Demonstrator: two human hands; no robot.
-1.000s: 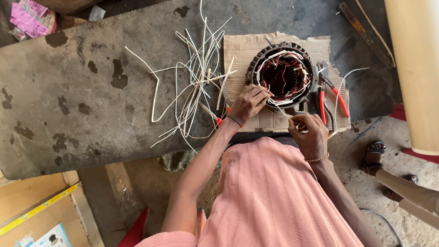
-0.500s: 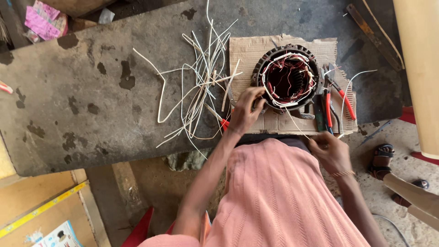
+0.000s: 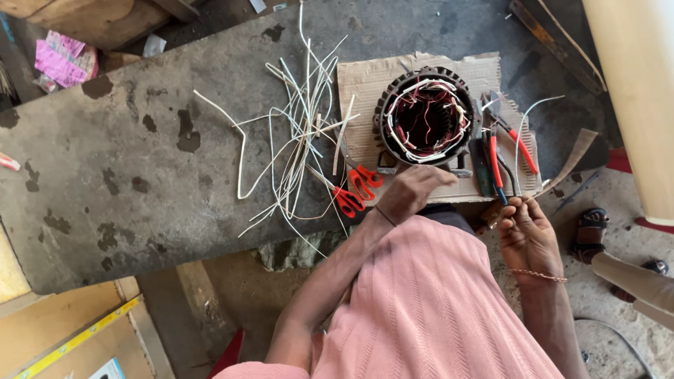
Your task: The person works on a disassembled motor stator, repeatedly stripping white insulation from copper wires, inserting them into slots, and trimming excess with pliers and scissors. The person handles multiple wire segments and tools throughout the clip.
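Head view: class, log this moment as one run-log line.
left hand: resting at motor stator base | right hand: pinching thin wire | cardboard under stator | red scissors beside left hand

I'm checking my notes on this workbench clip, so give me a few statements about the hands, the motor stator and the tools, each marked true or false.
1. The motor stator sits on a piece of cardboard. True.
2. The left hand holds the red-handled scissors. False: the scissors lie on the bench beside it.
3. The right hand pinches a thin white strand. True.
4. The loose white strips lie right of the stator. False: they lie to its left.
5. The red-handled pliers lie inside the stator. False: they lie beside it.
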